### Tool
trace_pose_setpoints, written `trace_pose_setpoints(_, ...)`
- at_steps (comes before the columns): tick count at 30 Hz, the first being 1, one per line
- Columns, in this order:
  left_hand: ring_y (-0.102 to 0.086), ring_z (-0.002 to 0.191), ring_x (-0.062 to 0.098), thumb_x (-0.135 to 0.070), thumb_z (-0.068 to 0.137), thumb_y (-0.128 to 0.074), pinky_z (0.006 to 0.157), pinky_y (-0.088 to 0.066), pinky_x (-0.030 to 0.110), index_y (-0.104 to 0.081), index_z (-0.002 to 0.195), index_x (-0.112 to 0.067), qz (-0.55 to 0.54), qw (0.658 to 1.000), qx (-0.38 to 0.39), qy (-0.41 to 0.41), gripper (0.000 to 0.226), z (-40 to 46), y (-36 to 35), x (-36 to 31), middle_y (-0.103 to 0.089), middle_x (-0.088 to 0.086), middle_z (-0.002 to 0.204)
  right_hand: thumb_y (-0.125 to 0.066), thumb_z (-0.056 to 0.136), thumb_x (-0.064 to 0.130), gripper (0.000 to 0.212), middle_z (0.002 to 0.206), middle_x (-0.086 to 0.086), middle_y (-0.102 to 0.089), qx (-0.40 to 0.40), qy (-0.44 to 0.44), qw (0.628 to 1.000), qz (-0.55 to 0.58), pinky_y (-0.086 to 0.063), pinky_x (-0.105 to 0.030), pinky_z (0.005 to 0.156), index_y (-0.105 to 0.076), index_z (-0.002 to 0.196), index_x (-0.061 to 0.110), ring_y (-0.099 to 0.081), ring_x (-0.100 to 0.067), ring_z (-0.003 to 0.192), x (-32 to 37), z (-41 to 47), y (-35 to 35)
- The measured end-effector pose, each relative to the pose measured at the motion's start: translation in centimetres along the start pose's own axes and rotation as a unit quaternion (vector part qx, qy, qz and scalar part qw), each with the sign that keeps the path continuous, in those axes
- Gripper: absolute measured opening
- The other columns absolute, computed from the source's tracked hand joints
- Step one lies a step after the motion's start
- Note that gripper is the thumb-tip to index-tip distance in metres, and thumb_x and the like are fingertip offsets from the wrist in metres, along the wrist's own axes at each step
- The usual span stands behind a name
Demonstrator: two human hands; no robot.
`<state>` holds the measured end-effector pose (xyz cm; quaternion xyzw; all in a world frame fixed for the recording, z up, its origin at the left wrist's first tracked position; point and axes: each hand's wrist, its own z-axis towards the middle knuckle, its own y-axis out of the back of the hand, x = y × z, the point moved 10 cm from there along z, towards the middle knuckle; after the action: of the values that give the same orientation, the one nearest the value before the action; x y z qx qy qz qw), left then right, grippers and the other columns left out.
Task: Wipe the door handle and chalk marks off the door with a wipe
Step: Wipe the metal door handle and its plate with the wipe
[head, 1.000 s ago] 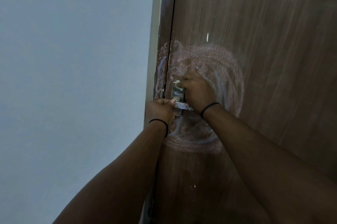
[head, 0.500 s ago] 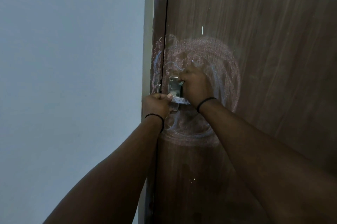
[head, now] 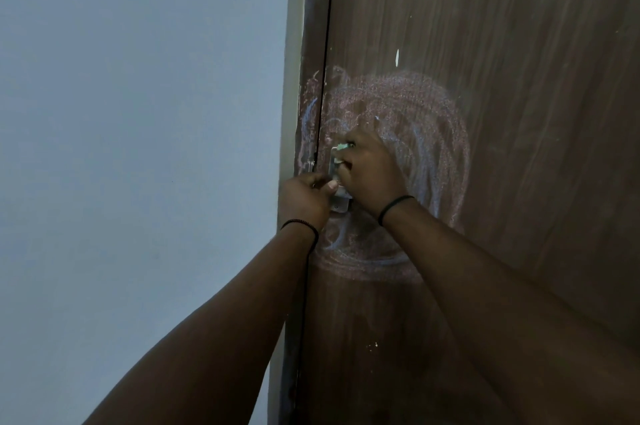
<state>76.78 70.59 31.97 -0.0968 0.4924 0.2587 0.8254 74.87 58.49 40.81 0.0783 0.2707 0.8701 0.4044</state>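
Both hands are up at the handle [head: 338, 182], a small metal fitting near the left edge of the brown door [head: 519, 113]. The left hand [head: 304, 197] is curled round the handle's lower part, thumb on top, gripping it. The right hand [head: 369, 170] is bunched just beside it, its fingers pinching a pale wipe [head: 343, 147] that is pressed against the top of the metal plate; only small bits of the wipe show between the fingers. The 2 hands touch or nearly touch at the handle, and I cannot tell which.

Each wrist carries a thin black band [head: 394, 206].

Around the handle the chalk marks [head: 433, 133] spread in a broad smeared ring of pink and pale blue swirls, reaching above, to the right of and below the hands. Some of the chalk crosses the gap onto the dark frame [head: 308, 106] to the left of the door. A short white streak [head: 397, 57] sits on the door above the ring, and a few white specks [head: 372, 345] lie lower down.

To the left of the frame is a plain pale wall [head: 138, 147].
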Motion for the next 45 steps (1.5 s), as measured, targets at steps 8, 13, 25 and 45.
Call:
trace_pose_setpoints(8, -0.064, 0.078, 0.015, -0.031, 0.083, -0.071, 0.058, -0.039, 0.02, -0.074, 0.104, -0.019, 0.083, 0.996, 0.007, -0.011, 0.024, 0.1, 0.4, -0.7, -0.069, -0.003, 0.083, -0.053, 0.076, -0.002, 0.022, 0.084, -0.004, -0.066, 0.038, 0.009, 0.999, 0.02, -0.049, -0.034, 0.068, -0.069, 0.085, 0.011, -0.054, -0.019, 0.079, 1.9, 2.3, -0.9)
trace_pose_setpoints(13, -0.061, 0.072, 0.014, -0.037, 0.079, -0.076, 0.058, -0.042, 0.024, -0.074, 0.094, -0.021, 0.101, 0.995, 0.01, 0.003, 0.022, 0.3, 0.9, -0.4, -0.07, -0.002, 0.081, -0.063, 0.071, -0.004, 0.016, 0.07, -0.008, -0.067, 0.105, 0.085, 0.991, 0.012, -0.048, -0.036, 0.066, -0.073, 0.07, 0.008, -0.058, -0.025, 0.072, 2.1, 1.3, -1.8)
trace_pose_setpoints(25, -0.063, 0.078, 0.018, -0.038, 0.079, -0.076, 0.067, -0.047, 0.028, -0.071, 0.09, -0.021, 0.104, 0.995, 0.005, -0.009, 0.021, 0.2, 0.9, -0.8, -0.067, -0.003, 0.08, -0.068, 0.074, 0.001, 0.011, 0.081, -0.01, -0.068, 0.099, 0.058, 0.993, 0.022, -0.05, -0.036, 0.07, -0.077, 0.078, 0.007, -0.061, -0.025, 0.081, 0.1, 0.6, -1.3)
trace_pose_setpoints(45, -0.065, 0.102, 0.031, -0.014, 0.089, -0.064, 0.088, -0.053, 0.045, -0.06, 0.127, -0.012, 0.213, 0.964, 0.063, -0.147, 0.038, -0.2, -1.2, -4.5, -0.069, 0.015, 0.111, -0.056, 0.083, 0.0, 0.024, 0.098, -0.012, -0.069, 0.043, -0.053, 0.997, 0.024, -0.052, -0.037, 0.082, -0.076, 0.093, 0.008, -0.062, -0.026, 0.091, -1.4, 3.4, 0.4)
